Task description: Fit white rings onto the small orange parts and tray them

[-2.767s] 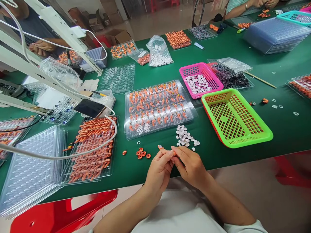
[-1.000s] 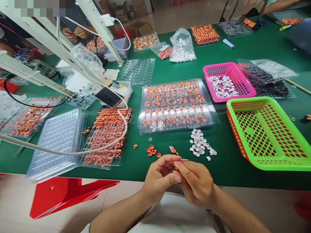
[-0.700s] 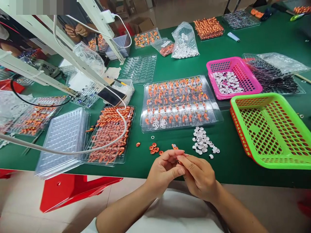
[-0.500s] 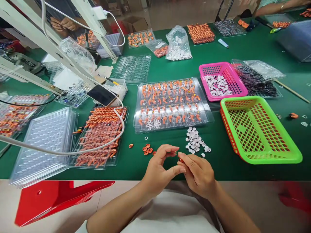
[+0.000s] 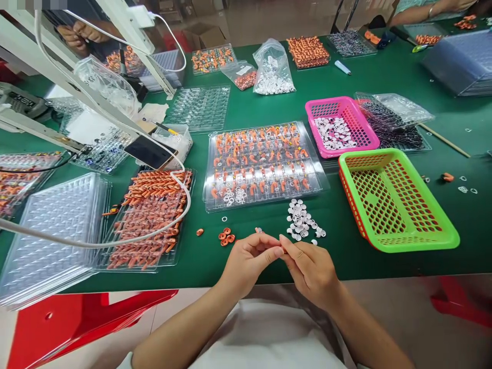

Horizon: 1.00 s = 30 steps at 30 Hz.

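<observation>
My left hand (image 5: 243,264) and my right hand (image 5: 315,265) meet at the fingertips just above the table's front edge. Both are closed in a pinch round a small orange part (image 5: 283,250), which the fingers almost entirely cover. To the left lie several small orange cup-like rings (image 5: 226,237), with a single orange ring (image 5: 199,232) farther left. Another small piece (image 5: 259,230) shows just behind my left fingers. Beyond my right hand spreads a loose pile of small white discs (image 5: 300,219). A clear plastic tray (image 5: 317,179) holding orange hook-shaped parts and white rings sits behind them.
At right stand a green basket (image 5: 421,244) and a pink basket (image 5: 367,147) of white discs. Stacked clear trays (image 5: 57,225) and a tray of orange parts (image 5: 149,225) occupy the left, crossed by a white cable (image 5: 115,242). Co-workers' hands (image 5: 82,36) appear at the far side.
My left fingers have closed in and now touch my right fingertips, covering the orange part that showed before. The view has shifted slightly right.
</observation>
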Available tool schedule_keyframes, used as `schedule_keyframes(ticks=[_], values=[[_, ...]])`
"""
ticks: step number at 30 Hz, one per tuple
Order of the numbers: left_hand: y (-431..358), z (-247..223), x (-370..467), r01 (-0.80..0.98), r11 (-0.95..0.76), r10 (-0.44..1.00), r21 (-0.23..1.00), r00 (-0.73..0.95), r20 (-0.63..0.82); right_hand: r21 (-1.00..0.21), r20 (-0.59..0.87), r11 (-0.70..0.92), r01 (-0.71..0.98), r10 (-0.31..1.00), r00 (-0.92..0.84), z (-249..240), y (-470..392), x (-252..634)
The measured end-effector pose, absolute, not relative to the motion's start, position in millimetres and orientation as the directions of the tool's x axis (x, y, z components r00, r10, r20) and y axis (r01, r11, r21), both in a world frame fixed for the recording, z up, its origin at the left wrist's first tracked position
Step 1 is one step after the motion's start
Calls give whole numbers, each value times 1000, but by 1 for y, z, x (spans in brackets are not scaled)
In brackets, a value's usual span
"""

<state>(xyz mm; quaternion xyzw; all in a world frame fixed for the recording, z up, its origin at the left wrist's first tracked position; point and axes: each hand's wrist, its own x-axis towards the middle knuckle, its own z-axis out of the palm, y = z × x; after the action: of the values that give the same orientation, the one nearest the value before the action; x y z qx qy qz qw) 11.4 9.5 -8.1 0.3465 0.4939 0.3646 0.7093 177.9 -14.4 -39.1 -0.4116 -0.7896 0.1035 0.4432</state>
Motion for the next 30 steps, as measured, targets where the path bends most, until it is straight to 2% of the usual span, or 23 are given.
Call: schedule_keyframes(ticks=[13,21,30], values=[[6,-9,16,-286,615,788,735,207,-579,-570,533,605,556,787,-310,-34,-14,178],[4,-7,19,-354,656,753,667,240,-613,-590,522,591,551,799,-298,-35,-15,179],[2,-4,23,-468,675,727,571,289,-623,-705,453,504,499,862,-230,-43,-17,174]])
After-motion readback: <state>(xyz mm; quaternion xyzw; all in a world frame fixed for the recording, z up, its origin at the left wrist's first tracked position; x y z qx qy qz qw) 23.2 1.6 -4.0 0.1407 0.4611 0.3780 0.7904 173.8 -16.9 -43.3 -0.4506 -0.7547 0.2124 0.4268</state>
